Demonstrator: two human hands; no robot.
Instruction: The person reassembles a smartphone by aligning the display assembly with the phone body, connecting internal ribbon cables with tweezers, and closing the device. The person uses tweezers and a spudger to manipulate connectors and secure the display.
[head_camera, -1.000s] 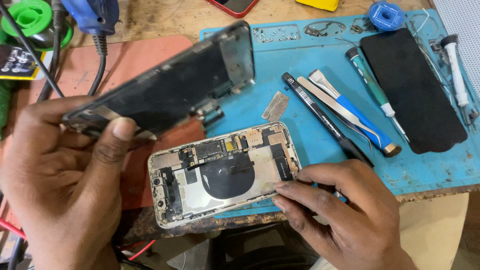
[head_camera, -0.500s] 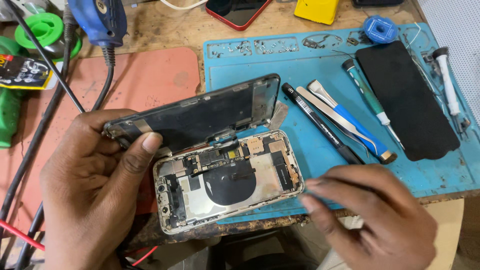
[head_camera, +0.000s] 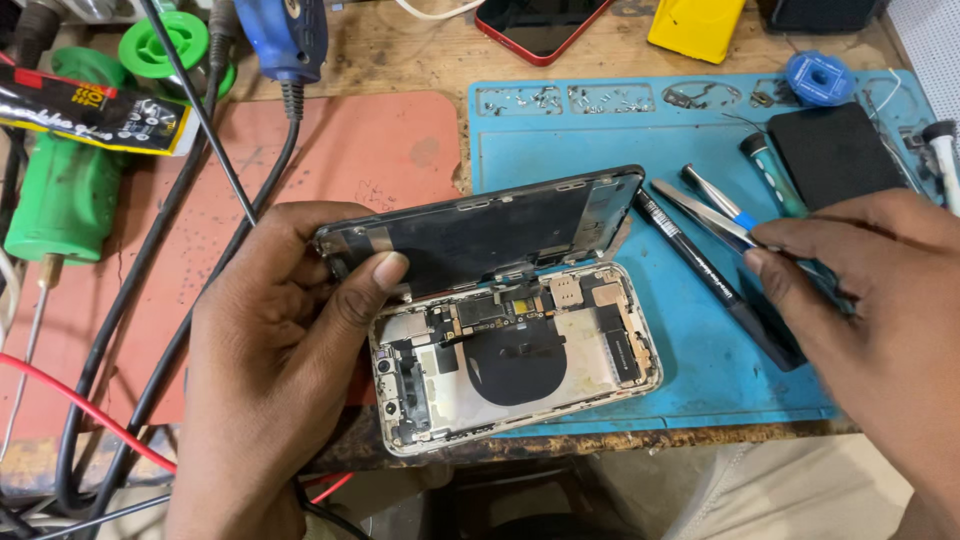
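Black screen panel (head_camera: 480, 235) pinched by left hand (head_camera: 275, 350), above opened phone (head_camera: 515, 350)

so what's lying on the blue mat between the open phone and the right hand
In the head view, a long black pen-like tool lies slantwise on the blue mat between the open phone body and the right hand; the mat is otherwise bare there.

Detached phone screen (head_camera: 480, 235), dark glass in a black frame, is held tilted above the opened phone by the left hand (head_camera: 290, 340). Red phone (head_camera: 540, 25) with dark screen lies at top edge. Black-and-yellow label (head_camera: 95, 110) is seen on a tube, upper left.
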